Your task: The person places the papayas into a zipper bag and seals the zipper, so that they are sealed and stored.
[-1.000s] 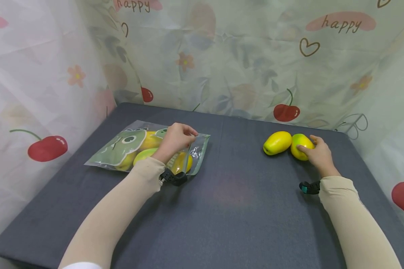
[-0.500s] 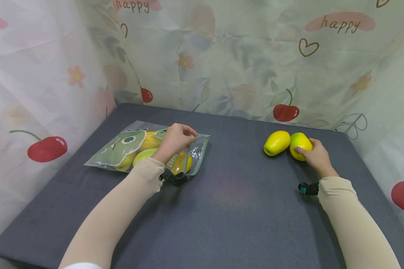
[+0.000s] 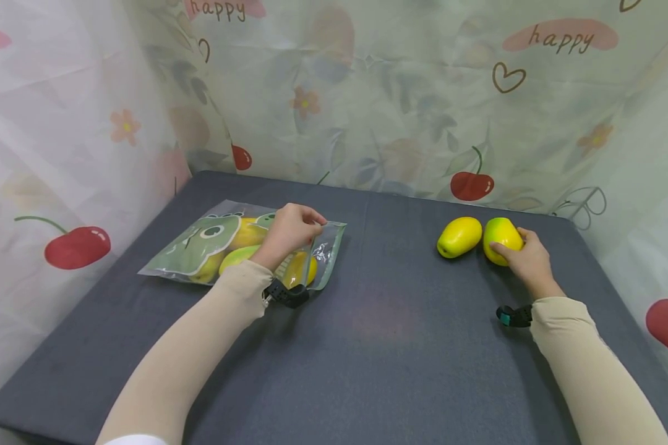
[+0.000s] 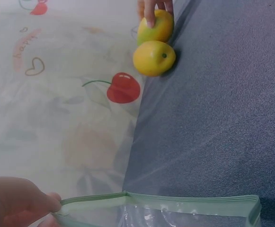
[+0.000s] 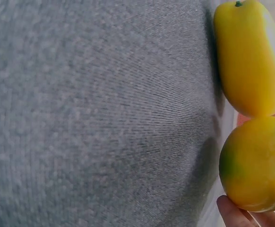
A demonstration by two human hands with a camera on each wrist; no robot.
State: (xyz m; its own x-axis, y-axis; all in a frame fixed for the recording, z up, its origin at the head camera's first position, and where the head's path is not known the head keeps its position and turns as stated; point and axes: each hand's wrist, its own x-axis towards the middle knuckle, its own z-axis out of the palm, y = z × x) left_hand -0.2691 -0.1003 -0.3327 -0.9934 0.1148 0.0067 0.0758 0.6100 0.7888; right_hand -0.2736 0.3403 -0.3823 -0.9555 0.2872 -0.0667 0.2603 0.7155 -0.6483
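Observation:
At the left of the head view lies a clear zip bag [image 3: 331, 256] with a green cartoon print and several yellow-green fruits [image 3: 239, 256] inside. My left hand [image 3: 294, 232] pinches the corner of its mouth; in the left wrist view the bag's green rim [image 4: 194, 199] stands parted. On the right, my right hand [image 3: 531, 264] grips a yellow mango [image 3: 502, 237] with a green top, thumb on the near side, fingers partly hidden behind. A longer yellow mango [image 3: 459, 237] lies just left of it. The right wrist view shows the gripped mango [image 5: 251, 165] below the other mango [image 5: 251, 61].
A dark grey cloth covers the table [image 3: 389, 346]. Printed curtains [image 3: 378, 111] hang behind and at both sides. Near the back right corner is a thin wire stand [image 3: 587, 204]. A black strap [image 3: 286, 293] sits on the left wrist, another strap [image 3: 514, 316] on the right.
My right hand has closed in on the right mango and tilted it slightly upright; a small gap now shows between the two mangoes. The left hand and bag have stayed put.

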